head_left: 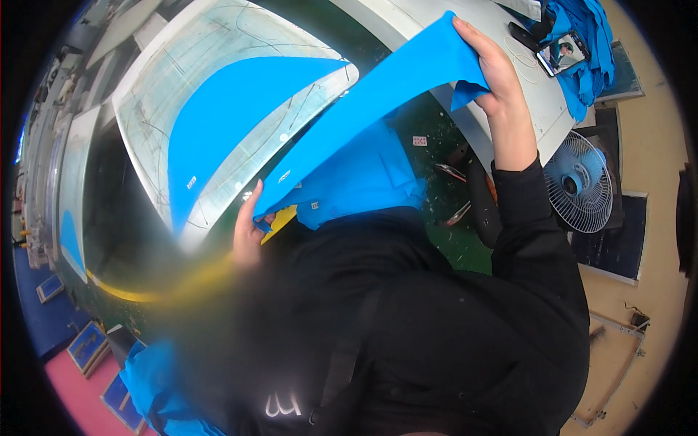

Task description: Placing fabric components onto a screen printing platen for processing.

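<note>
A long blue fabric panel [371, 98] is stretched slantwise between my two hands. My right hand [502, 80], raised at the upper right, grips its far end, and a folded flap hangs below the fingers. Lower and to the left, my left hand [251, 225] pinches the other end, near a small white label on the cloth. Another blue panel, curved in shape, [211, 109] lies flat on the pale, marked board [145, 94] to the left. More blue fabric pieces [356, 174] lie in front of my body, partly hidden under the held panel.
At the upper right, a white table [538, 109] bears a phone [563, 54] and a heap of blue cloth [592, 43]. A fan [578, 182] stands beside it. Screen frames [87, 349] and a blue cloth pile [156, 385] are at the lower left. A yellow strip [131, 294] curves across the left.
</note>
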Demonstrator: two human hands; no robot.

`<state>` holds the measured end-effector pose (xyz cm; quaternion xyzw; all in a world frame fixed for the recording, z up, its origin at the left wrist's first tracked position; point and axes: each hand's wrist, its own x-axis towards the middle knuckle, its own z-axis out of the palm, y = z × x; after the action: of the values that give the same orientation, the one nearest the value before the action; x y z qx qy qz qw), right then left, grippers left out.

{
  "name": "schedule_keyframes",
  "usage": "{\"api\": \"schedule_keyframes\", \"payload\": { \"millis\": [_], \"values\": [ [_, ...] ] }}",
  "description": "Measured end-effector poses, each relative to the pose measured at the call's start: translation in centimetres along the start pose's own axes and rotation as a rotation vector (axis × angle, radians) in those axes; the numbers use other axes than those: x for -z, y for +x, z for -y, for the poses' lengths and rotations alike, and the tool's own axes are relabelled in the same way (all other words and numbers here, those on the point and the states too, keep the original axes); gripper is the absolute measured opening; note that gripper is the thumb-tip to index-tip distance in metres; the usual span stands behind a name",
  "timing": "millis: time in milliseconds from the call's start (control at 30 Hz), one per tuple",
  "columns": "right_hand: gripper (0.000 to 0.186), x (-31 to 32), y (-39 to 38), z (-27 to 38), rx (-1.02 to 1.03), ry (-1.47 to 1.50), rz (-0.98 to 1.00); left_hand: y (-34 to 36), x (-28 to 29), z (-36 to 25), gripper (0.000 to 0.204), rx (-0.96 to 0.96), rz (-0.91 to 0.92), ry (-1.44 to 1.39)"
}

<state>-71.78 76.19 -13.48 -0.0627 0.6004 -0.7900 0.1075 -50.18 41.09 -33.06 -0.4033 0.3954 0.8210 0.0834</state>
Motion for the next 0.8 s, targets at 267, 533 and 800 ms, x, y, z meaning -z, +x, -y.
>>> {"api": "schedule_keyframes", "payload": {
  "millis": [267,533,800],
  "values": [
    [0.027,-4.3,-0.1,-0.7,0.117,-0.596,0.341,4.2,6.1,5.4,0.04,-0.853,-0.255,0.911],
    [0.032,-5.4,1.6,-1.5,0.235,-0.82,0.594,4.3,5.6,6.0,0.04,-0.715,-0.23,0.991],
    [0.02,-6.4,1.6,1.4,-0.055,-0.251,0.844,3.6,4.9,5.4,0.037,-0.832,-0.311,0.993]
  ]
}}
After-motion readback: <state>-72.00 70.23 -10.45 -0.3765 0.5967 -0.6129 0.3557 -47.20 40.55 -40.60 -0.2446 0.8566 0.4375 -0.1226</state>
